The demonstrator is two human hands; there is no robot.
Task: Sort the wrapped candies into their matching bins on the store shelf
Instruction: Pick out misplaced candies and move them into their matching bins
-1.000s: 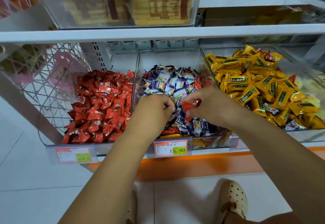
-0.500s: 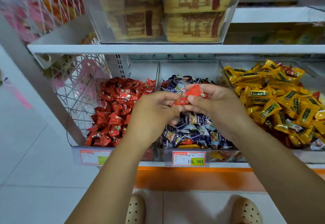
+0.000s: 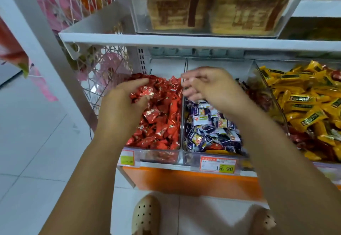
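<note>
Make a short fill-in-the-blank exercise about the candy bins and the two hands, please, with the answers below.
1. The left hand is over the bin of ____ candies.
2. The price tag under the middle bin ends in 9.____.
3. The yellow candies fill the bin farthest to the ____.

Answers: red; 90; right

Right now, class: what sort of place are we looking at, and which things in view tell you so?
Most likely a shop's loose-candy aisle: clear bins heaped with wrapped candies, a price tag reading 19.90, and white tiered shelving.

Glossy foil red candies (image 3: 160,122), clear-plastic bin (image 3: 181,158)
</note>
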